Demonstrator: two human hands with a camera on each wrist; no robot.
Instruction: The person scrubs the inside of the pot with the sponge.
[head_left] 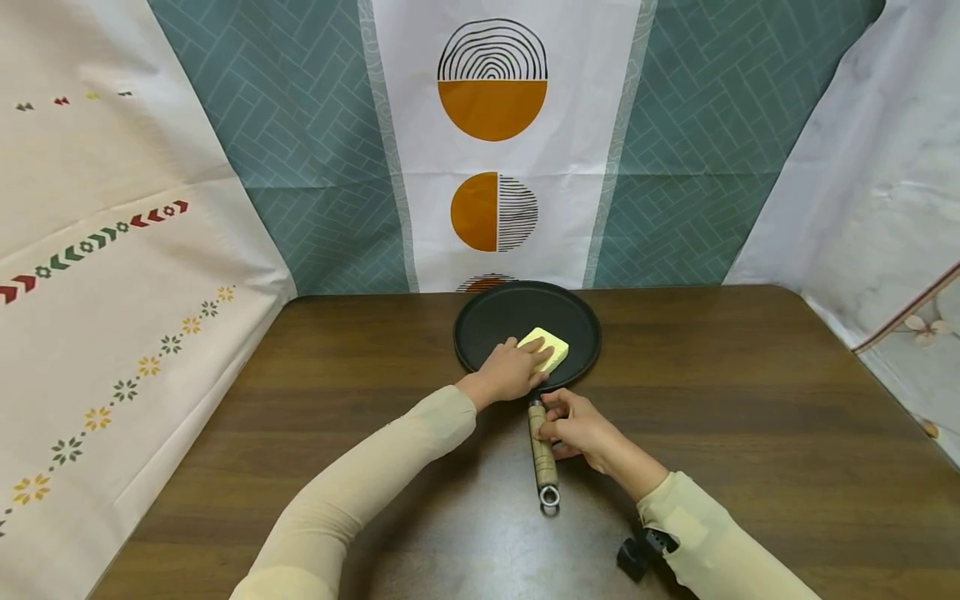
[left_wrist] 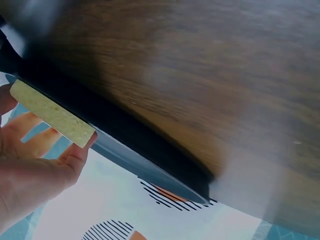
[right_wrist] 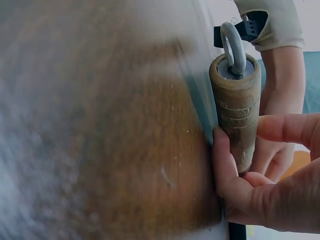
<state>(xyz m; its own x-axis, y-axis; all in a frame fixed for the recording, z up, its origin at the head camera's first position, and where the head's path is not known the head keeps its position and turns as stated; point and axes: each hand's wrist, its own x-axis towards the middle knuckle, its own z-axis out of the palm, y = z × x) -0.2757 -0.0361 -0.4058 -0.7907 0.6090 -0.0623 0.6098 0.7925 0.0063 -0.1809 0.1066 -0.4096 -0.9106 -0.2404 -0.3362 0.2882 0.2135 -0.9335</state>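
Observation:
A round black frying pan (head_left: 491, 321) lies on the table with its wooden handle (head_left: 543, 458) pointing toward me. On the pan's flat surface, near the handle side, sits a pale yellow sponge (head_left: 553, 357). My left hand (head_left: 508, 372) holds the sponge from above; the left wrist view shows fingers and thumb at the edges of the sponge (left_wrist: 52, 112), which lies against the pan (left_wrist: 131, 156). My right hand (head_left: 587, 432) grips the handle from the right. Close up, thumb and fingers pinch the handle (right_wrist: 240, 107) on both sides, below its metal ring (right_wrist: 241, 57).
The brown wooden table (head_left: 360, 358) extends on both sides of the pan. A patterned cloth (head_left: 495, 158) hangs behind its far edge, close to the pan. Other cloths hang at left and right. A black strapped device (head_left: 641, 552) sits at the right sleeve.

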